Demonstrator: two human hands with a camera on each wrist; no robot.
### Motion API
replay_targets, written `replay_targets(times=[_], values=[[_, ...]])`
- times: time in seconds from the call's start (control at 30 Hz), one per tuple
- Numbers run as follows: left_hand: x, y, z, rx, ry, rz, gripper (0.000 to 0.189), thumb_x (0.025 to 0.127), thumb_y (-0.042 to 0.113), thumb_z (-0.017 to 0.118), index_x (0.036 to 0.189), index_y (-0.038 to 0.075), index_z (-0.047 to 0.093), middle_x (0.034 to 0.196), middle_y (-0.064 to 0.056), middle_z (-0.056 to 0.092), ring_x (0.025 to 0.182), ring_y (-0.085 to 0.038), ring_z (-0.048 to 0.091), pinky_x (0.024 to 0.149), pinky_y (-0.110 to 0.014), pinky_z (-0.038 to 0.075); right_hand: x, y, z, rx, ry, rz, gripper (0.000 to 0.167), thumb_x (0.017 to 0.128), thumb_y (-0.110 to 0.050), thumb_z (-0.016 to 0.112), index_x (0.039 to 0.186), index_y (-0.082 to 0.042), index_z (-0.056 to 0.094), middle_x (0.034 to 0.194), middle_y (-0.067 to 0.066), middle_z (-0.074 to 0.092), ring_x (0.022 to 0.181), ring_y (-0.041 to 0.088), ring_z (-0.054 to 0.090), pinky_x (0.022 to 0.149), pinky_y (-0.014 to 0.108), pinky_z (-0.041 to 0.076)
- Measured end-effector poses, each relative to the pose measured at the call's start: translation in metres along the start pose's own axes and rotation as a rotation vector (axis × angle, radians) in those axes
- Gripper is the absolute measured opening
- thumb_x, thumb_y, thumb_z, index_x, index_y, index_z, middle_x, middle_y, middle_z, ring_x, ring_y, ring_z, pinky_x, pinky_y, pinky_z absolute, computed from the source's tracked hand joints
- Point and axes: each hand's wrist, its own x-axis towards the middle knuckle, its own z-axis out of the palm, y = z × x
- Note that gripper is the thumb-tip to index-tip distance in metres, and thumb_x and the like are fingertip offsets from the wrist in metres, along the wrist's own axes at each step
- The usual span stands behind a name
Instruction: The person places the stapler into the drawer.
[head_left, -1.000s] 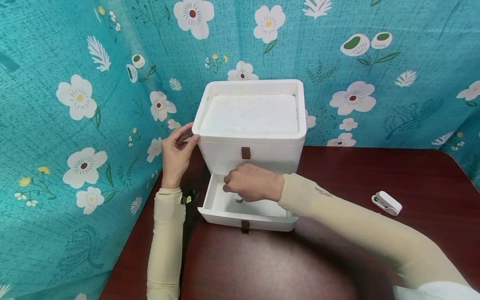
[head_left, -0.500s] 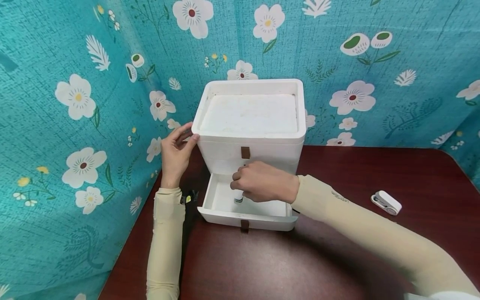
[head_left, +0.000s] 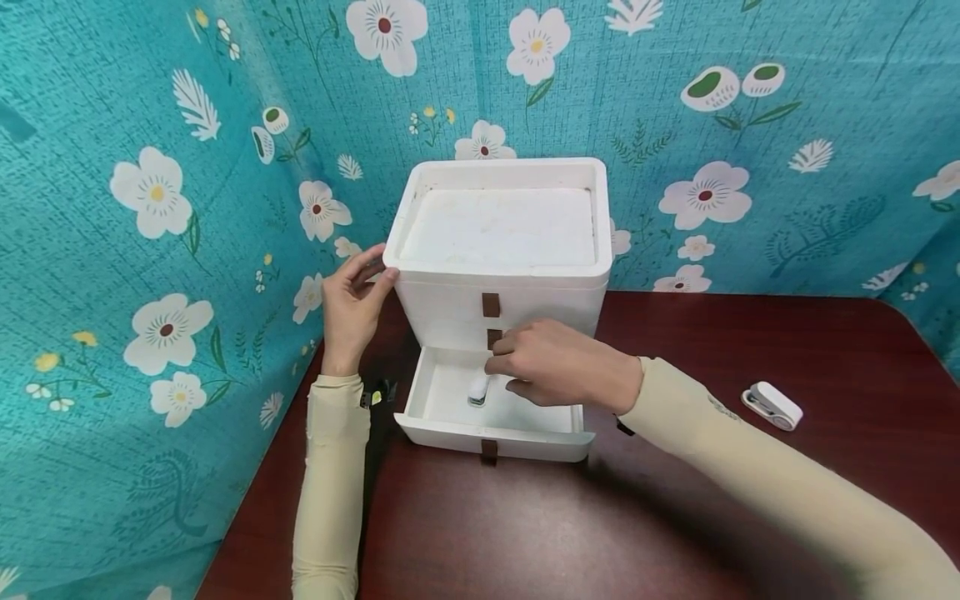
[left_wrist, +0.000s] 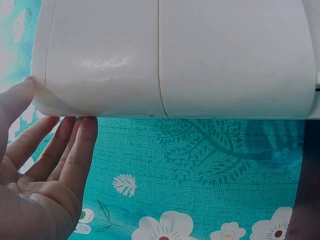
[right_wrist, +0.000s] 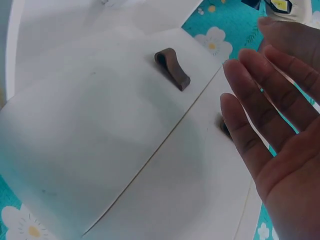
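Observation:
My left hand [head_left: 354,312] rests at the upper left corner of a white drawer cabinet [head_left: 442,308], fingertips on its side and thumb at the front edge. In the left wrist view its fingers [left_wrist: 80,155] are fairly straight. The bottom drawer [head_left: 431,387] is pulled out. Inside lies a small white object [head_left: 477,390] with a clear, dark-edged front end. Over the drawer's right half, my right hand [head_left: 566,362] has its fingers just right of that object and holds nothing. The right wrist view shows this hand [right_wrist: 280,135] with fingers extended, beside brown handle tabs [right_wrist: 172,69].
A white hinged gadget [head_left: 772,406], shaped like a clip, lies on the dark red table [head_left: 690,467] to the right. The cabinet top has a raised rim [head_left: 502,272]. A turquoise floral curtain [head_left: 247,208] hangs behind and at the left.
My right hand has drawn away to the right from the small white object, which now shows whole in the drawer. My left hand and the cabinet have stayed put.

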Motion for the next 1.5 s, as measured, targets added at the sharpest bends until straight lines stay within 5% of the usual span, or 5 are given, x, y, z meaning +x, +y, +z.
replay_targets(times=[0.6,1.5], values=[[0.0,0.0,0.0,0.0,0.002,-0.012,0.043,0.096,0.013,0.076,0.136,0.001,0.068,0.135,-0.016,0.071,0.121,-0.036,0.071,0.088,-0.014,0.059,-0.046,0.01,-0.009,0.033,0.025,0.172,0.028,0.082,-0.015,0.088,0.11,-0.016,0.08,0.098,-0.002,0.078,0.093,0.016,0.071,0.083,0.035,0.062],[-0.001,0.0,-0.001,-0.005,0.003,-0.023,0.042,0.096,0.016,0.077,0.136,0.006,0.069,0.135,-0.014,0.071,0.12,-0.033,0.072,0.089,-0.016,0.06,-0.142,0.042,-0.005,0.064,0.081,0.445,0.036,0.076,-0.012,0.092,0.11,-0.014,0.081,0.099,0.003,0.08,0.082,0.016,0.074,0.074,0.039,0.065]])
